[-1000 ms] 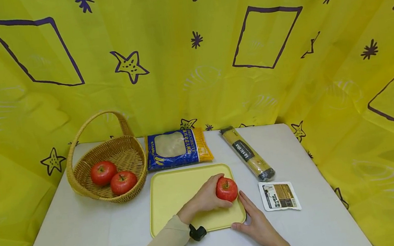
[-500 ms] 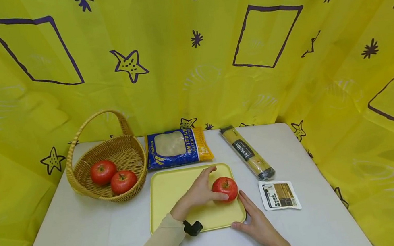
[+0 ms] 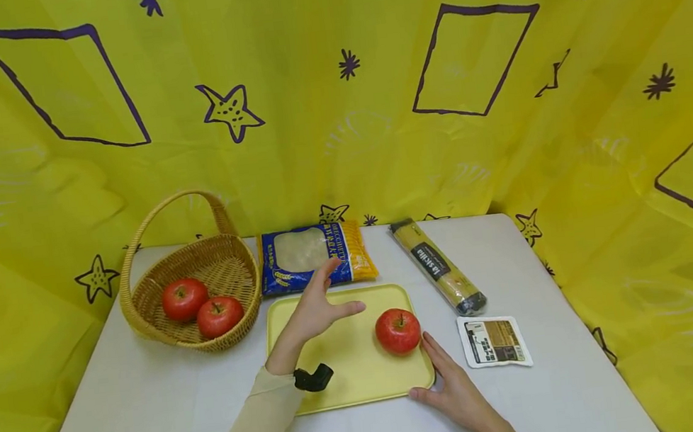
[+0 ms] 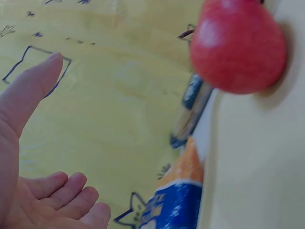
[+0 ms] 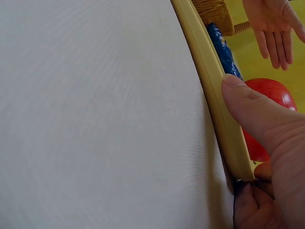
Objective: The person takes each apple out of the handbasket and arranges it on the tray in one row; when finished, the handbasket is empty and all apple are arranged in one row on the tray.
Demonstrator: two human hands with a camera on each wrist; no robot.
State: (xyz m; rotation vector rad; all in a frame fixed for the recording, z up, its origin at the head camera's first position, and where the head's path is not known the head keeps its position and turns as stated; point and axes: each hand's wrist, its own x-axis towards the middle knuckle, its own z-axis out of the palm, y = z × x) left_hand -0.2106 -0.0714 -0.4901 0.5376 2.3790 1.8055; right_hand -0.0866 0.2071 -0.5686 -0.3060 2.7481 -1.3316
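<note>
Find the red apple (image 3: pixel 398 332) near the right end of the pale-yellow tray (image 3: pixel 359 380), stem up, to the right of the left hand (image 3: pixel 315 310) and slightly closer to the near edge, with bare tray in the gap. Round, so without any real long axis; much closer to the right hand (image 3: pixel 455 392), just inside the rim from it. Cannot tell whether in contact with that hand.

Left hand: raised above the tray, thumb and fingers spread wide apart, holding nothing. Right hand: clamped across the near right corner of the tray, thumb on one side, fingers on the other.

Count three apples in all: the one on the tray, plus a farther apple (image 3: pixel 185 300) and a nearer apple (image 3: pixel 220 317) side by side in the wicker basket (image 3: pixel 230 261), well to the left.

Count also one tray, one basket, one blue-and-yellow orecchiette bag (image 3: pixel 299 250) behind the tray, one la sicilia pasta packet (image 3: pixel 438 266) slanting toward near right, and one flat white packet (image 3: pixel 495 341) beyond the right hand, all on the tabletop (image 3: pixel 150 409).
</note>
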